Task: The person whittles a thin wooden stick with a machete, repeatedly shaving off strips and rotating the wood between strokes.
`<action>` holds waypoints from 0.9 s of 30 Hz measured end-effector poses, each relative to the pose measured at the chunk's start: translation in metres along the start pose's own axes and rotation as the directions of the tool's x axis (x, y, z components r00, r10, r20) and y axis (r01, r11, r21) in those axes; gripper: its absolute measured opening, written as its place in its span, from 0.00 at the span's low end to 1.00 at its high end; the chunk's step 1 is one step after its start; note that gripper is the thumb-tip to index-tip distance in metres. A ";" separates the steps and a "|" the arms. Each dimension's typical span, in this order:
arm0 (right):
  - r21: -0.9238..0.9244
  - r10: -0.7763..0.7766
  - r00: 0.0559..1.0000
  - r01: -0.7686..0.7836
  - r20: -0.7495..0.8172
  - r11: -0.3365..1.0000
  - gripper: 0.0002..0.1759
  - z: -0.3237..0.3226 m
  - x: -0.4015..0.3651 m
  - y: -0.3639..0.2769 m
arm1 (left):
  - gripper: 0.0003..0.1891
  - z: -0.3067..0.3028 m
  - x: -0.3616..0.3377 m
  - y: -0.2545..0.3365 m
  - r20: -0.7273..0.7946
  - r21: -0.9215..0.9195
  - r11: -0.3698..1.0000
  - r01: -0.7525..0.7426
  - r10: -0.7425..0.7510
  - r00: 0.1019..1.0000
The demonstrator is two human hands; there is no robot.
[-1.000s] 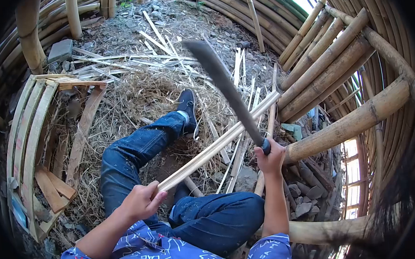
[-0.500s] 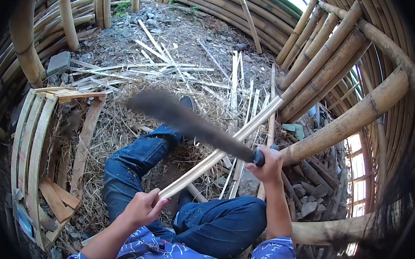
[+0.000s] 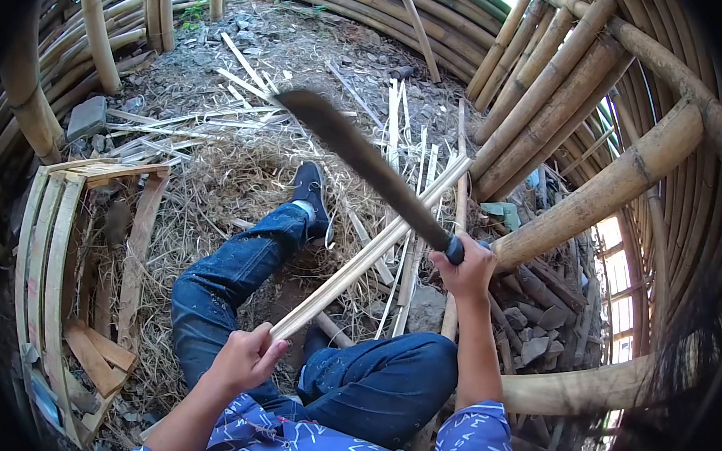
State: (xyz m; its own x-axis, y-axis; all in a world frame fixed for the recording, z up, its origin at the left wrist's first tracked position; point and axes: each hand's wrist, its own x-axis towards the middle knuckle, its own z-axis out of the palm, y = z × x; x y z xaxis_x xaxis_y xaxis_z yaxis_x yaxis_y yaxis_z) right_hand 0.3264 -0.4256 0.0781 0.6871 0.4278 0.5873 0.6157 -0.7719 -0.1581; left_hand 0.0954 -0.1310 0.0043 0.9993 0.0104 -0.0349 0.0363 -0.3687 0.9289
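Observation:
A long pale split bamboo strip (image 3: 343, 278) slants from the lower left up to the right, over my legs. My left hand (image 3: 251, 354) is closed round its near end, thumb along the top. In my right hand (image 3: 466, 270) is the dark handle of a machete (image 3: 366, 169), fingers wrapped round it. The long brown blade points up and to the left, crossing over the strip in this view. Lengthwise lines along the strip show it is made of narrow slats lying together.
A wooden crate (image 3: 45, 269) lies at the left beside a grey block (image 3: 87, 117). Thin bamboo strips (image 3: 198, 124) and shavings (image 3: 210, 185) cover the ground ahead. A thick bamboo pole (image 3: 599, 194) and stones (image 3: 538, 343) are at the right, near the bamboo wall (image 3: 381, 13).
The machete blade has swung up and to the right, its tip now higher. The right hand rose slightly, and the shoe shows more clearly. The left hand keeps its hold.

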 end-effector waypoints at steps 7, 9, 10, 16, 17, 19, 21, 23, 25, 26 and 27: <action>0.046 -0.230 0.969 0.234 -0.089 0.971 0.38 -0.006 0.005 -0.006 | 0.16 0.003 -0.010 -0.010 -0.018 -0.016 1.000 -0.025 0.025 1.000; 0.052 0.067 0.997 -0.065 -0.025 0.996 0.39 0.000 0.000 0.003 | 0.16 0.000 -0.010 -0.003 -0.021 -0.007 1.000 -0.001 0.001 1.000; 0.061 0.116 0.993 -0.116 0.002 0.991 0.39 0.003 -0.005 0.010 | 0.16 -0.001 -0.009 -0.001 -0.030 0.007 1.000 0.021 -0.021 0.999; 0.140 -0.188 0.978 0.199 -0.090 0.970 0.41 -0.006 -0.001 -0.002 | 0.15 0.000 -0.019 -0.015 0.004 0.004 1.000 -0.017 0.017 1.000; 0.095 -0.208 0.972 0.219 -0.114 0.971 0.41 -0.008 -0.001 0.001 | 0.15 0.000 -0.020 -0.016 -0.003 -0.022 1.000 -0.020 0.020 1.000; 0.119 -0.015 0.999 0.020 -0.044 0.993 0.40 -0.001 -0.005 0.012 | 0.15 -0.001 -0.020 -0.019 -0.007 -0.002 1.000 0.000 0.000 1.000; 0.134 0.171 0.985 -0.172 0.022 0.976 0.39 0.002 -0.008 0.017 | 0.15 -0.002 -0.021 -0.021 -0.020 0.024 1.000 0.016 -0.015 1.000; 0.175 0.000 1.000 0.003 -0.013 0.985 0.40 0.002 -0.011 0.019 | 0.15 -0.002 -0.023 -0.025 -0.005 0.035 0.999 0.003 -0.003 1.000; 0.155 -0.102 0.993 0.110 -0.055 0.982 0.40 -0.008 -0.003 0.011 | 0.16 -0.005 -0.024 -0.020 -0.020 0.003 1.000 0.009 -0.009 1.000; 0.131 -0.049 0.996 0.058 -0.070 0.990 0.40 -0.010 -0.004 0.014 | 0.16 -0.007 -0.025 -0.019 0.005 -0.007 1.000 -0.004 0.004 1.000; 0.109 -0.001 0.997 0.010 -0.078 0.994 0.40 -0.010 -0.005 0.018 | 0.16 -0.008 -0.028 -0.017 0.026 -0.021 1.000 -0.011 0.012 1.000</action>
State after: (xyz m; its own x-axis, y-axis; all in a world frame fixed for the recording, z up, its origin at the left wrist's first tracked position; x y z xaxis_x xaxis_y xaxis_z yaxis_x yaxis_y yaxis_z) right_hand 0.3300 -0.4460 0.0808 0.6542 0.3911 0.6473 0.6610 -0.7117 -0.2379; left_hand 0.0667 -0.1172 -0.0080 0.9993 -0.0176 -0.0335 0.0253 -0.3490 0.9368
